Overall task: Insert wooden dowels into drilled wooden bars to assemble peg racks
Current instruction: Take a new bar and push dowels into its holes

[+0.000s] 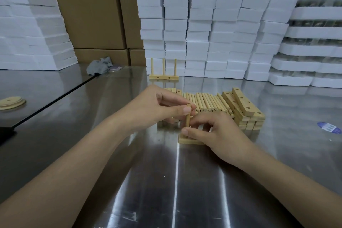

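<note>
Dowel stands upright in the bar, near the bar's left end. The bar lies flat on the steel table, centre of view. Left hand pinches the dowel's top betw. thumb and fingertips. Right hand grips the bar, fingers curled over it, thumb just beside the dowel's foot. Behind the hands: a row of loose dowels, w/ a stack of drilled bars touching its right side. Further back, a finished rack w/ three pegs upright, in front of a wall of white foam blocks. Cardboard boxes and grey cloth back left; wooden discs far left; blue sticker at right.
</note>
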`<control>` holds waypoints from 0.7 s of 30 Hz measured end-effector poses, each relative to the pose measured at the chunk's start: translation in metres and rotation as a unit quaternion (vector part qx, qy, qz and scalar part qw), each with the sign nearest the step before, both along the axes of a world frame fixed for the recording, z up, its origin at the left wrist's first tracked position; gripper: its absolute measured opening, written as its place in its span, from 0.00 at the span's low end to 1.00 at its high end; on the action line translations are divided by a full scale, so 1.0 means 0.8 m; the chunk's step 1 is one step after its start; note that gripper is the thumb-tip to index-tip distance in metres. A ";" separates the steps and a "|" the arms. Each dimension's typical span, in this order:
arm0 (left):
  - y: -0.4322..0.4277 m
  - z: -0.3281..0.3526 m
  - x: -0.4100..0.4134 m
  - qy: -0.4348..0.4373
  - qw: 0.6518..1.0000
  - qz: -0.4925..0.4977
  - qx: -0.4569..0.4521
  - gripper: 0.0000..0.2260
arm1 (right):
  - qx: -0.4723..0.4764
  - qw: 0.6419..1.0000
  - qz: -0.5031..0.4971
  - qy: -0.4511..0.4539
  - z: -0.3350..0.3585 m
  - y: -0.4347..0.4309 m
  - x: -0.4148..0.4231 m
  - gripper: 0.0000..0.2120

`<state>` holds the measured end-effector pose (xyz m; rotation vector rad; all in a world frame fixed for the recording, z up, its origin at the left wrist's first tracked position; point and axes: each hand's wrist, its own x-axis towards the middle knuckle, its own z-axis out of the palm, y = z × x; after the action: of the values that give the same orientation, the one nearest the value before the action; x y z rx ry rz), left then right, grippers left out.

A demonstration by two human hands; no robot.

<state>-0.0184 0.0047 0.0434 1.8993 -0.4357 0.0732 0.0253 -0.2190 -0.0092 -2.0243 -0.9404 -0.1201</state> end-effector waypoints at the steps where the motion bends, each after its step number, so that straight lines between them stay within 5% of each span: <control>1: -0.003 -0.001 0.000 0.008 1.000 0.007 -0.014 0.09 | 0.008 1.000 0.005 0.002 -0.001 0.001 -0.001 0.05; 12: -0.052 -0.044 0.005 0.076 0.964 -0.011 -0.256 0.13 | 0.015 1.000 0.011 -0.018 -0.005 0.002 -0.001 0.07; 21: -0.061 -0.055 0.001 0.102 0.952 -0.031 -0.288 0.14 | 0.000 0.999 0.002 -0.049 -0.006 0.002 -0.005 0.09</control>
<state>-0.0180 -0.0442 -0.0007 1.3006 -0.2902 -0.0369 0.0212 -0.2176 -0.0137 -2.0313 -1.0042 -0.2194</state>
